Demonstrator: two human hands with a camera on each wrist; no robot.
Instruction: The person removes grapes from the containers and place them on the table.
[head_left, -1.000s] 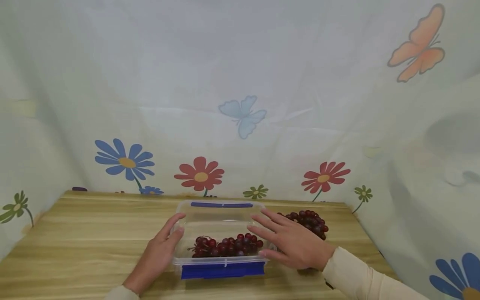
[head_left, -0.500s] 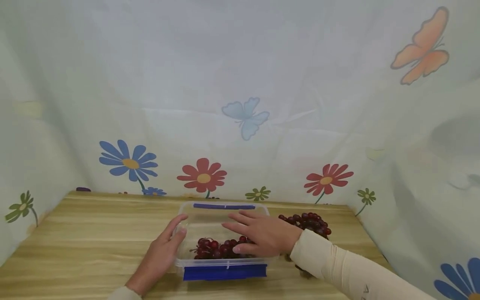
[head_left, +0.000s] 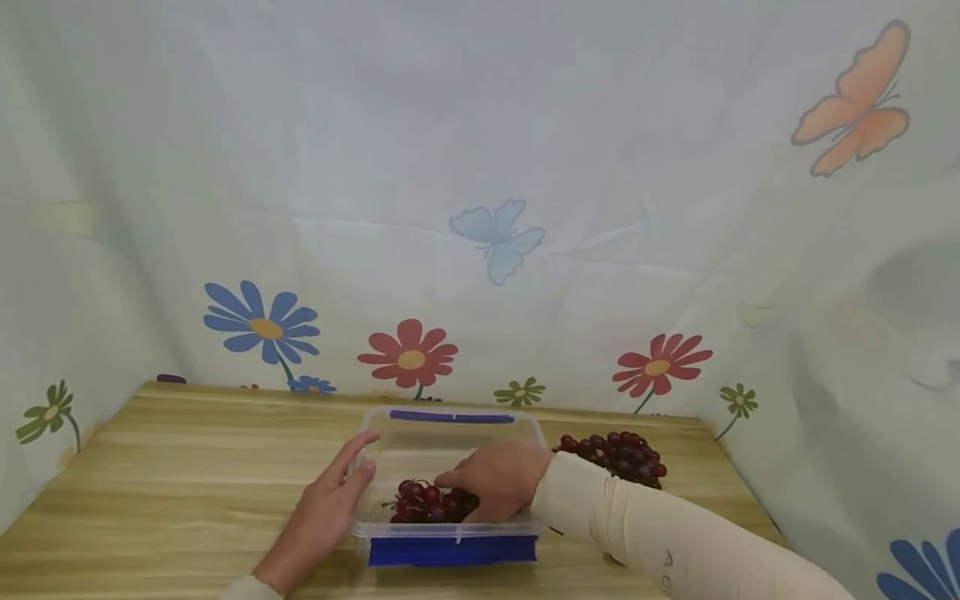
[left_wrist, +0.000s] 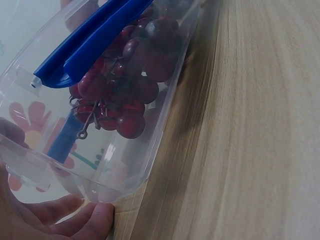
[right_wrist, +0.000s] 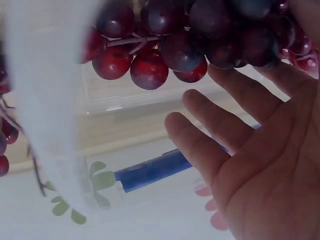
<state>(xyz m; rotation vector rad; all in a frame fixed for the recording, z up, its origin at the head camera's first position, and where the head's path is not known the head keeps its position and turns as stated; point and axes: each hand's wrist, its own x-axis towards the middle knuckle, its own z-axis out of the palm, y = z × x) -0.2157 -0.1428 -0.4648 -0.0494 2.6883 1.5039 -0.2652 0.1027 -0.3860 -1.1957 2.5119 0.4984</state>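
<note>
A clear plastic food container (head_left: 412,530) with blue latches (head_left: 452,551) stands on the table, its top uncovered. Inside, toward the near side, lies a bunch of dark red grapes (head_left: 427,503). My left hand (head_left: 318,510) holds the container's left end, thumb at the rim and fingers low on the outside, as the left wrist view shows. My right hand (head_left: 498,482) is down inside at the right part of the bunch. In the right wrist view its fingers (right_wrist: 205,117) are spread and fairly straight, fingertips right at the grapes (right_wrist: 182,50).
A second bunch of grapes (head_left: 624,457) lies on the table to the right of the container, partly behind my right sleeve (head_left: 637,521). The wood-grain table (head_left: 187,475) ends at a cloth backdrop (head_left: 337,275) printed with flowers and butterflies.
My right hand has moved left from the container's right side, over the top, then down inside to the grapes. The left hand stays at the left end. The view shifts slightly.
</note>
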